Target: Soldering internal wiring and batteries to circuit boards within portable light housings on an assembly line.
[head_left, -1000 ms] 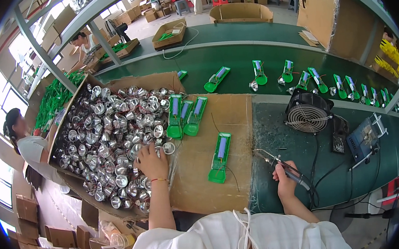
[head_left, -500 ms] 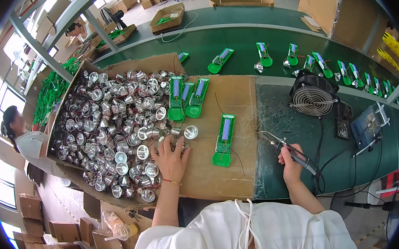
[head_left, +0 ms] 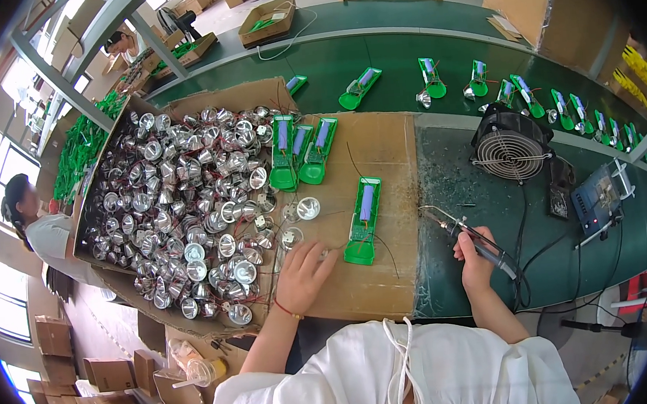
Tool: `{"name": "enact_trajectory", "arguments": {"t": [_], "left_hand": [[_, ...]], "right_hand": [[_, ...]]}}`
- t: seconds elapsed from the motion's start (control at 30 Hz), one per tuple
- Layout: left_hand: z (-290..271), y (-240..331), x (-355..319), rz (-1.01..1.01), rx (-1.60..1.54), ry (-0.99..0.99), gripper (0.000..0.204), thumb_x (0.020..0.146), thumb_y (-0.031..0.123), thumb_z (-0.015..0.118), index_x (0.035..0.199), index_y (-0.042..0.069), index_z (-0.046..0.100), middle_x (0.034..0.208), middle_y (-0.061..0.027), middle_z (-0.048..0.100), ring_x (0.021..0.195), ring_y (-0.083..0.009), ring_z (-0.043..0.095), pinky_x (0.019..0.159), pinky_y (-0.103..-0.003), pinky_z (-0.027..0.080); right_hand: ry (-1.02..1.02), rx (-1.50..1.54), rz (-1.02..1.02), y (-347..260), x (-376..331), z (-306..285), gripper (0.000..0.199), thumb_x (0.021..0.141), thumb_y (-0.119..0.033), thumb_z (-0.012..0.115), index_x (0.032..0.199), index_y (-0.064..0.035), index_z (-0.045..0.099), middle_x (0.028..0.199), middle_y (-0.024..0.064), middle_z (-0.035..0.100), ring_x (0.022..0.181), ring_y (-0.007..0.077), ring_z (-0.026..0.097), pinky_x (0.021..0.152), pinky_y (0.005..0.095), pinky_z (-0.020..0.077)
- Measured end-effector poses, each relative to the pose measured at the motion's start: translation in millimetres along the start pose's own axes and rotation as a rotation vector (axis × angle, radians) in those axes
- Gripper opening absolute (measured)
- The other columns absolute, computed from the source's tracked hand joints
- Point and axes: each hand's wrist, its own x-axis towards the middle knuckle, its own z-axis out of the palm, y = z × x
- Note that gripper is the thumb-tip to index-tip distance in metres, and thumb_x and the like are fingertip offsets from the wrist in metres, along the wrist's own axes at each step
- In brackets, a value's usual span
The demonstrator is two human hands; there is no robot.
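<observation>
My left hand (head_left: 303,279) rests low over the cardboard sheet (head_left: 331,300), fingers bent and close together. A shiny bit shows by the thumb, but what lies under the fingers is mostly hidden. Just past the fingertips are loose silver reflector cups (head_left: 308,208) with thin wires. My right hand (head_left: 477,258) is wrapped round a soldering iron (head_left: 491,253), its tip pointing left above the green bench. Between the hands lies a green plastic housing (head_left: 361,251) with a purple battery cell (head_left: 367,202) and loose wires. Several similar housings (head_left: 283,176) lie farther back by the box.
A big cardboard box (head_left: 189,332) of reflector cups fills the left. At right stand a black fan (head_left: 512,158) with a round grille and a blue soldering station (head_left: 596,207) with cables. Housings line the green conveyor (head_left: 399,97) at the back. A person (head_left: 48,231) sits far left.
My left hand has drawn back from the edge of the reflector pile toward me and slightly right, onto the cardboard. Its fingers have come closer together. My right hand stays nearly still with the iron.
</observation>
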Motion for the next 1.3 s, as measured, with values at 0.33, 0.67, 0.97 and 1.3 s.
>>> {"name": "enact_trajectory", "arguments": {"t": [0.33, 0.67, 0.97, 1.3], "left_hand": [[13.4, 17.7, 1.8, -0.571, 0.166, -0.052, 0.03, 0.072, 0.031, 0.067, 0.088, 0.009, 0.053, 0.084, -0.0079, 0.05, 0.077, -0.0256, 0.052, 0.061, -0.039, 0.041], [4.4, -9.1, -14.7, -0.594, -0.093, 0.2, 0.009, 0.074, 0.01, 0.065, 0.074, 0.003, 0.06, 0.079, -0.0095, 0.059, 0.073, -0.0288, 0.056, 0.065, -0.036, 0.045], [12.1, 21.7, 12.3, -0.961, -0.823, -0.073, 0.016, 0.08, 0.014, 0.063, 0.086, 0.0, 0.066, 0.072, -0.0141, 0.065, 0.063, -0.0196, 0.064, 0.058, -0.03, 0.048], [25.6, 26.5, 32.8, -0.941, -0.871, 0.004, 0.016, 0.077, 0.015, 0.068, 0.077, -0.001, 0.064, 0.079, -0.011, 0.058, 0.064, -0.0182, 0.06, 0.058, -0.028, 0.047]], "right_hand": [[-0.014, 0.007, -0.021, -1.2, -0.8, 2.2, 0.013, 0.083, -0.011, 0.061, 0.084, -0.0013, 0.052, 0.065, 0.0056, 0.056, 0.053, 0.0082, 0.051, 0.049, 0.0197, 0.0416], [0.0, -0.014, -0.01, -1.5, -0.4, 0.3, 0.014, 0.083, -0.013, 0.061, 0.085, -0.0013, 0.052, 0.065, 0.0054, 0.056, 0.053, 0.0081, 0.051, 0.049, 0.0195, 0.0417], [-0.115, -0.023, -0.046, -25.7, -17.9, 13.7, 0.017, 0.082, -0.011, 0.063, 0.088, 0.0012, 0.053, 0.068, 0.0074, 0.058, 0.055, 0.0096, 0.054, 0.051, 0.0209, 0.0446], [-0.273, -0.162, -0.084, -27.5, -32.5, 42.4, 0.019, 0.076, -0.01, 0.069, 0.085, 0.0014, 0.057, 0.066, 0.0031, 0.059, 0.057, 0.0055, 0.051, 0.052, 0.0207, 0.041]]}}
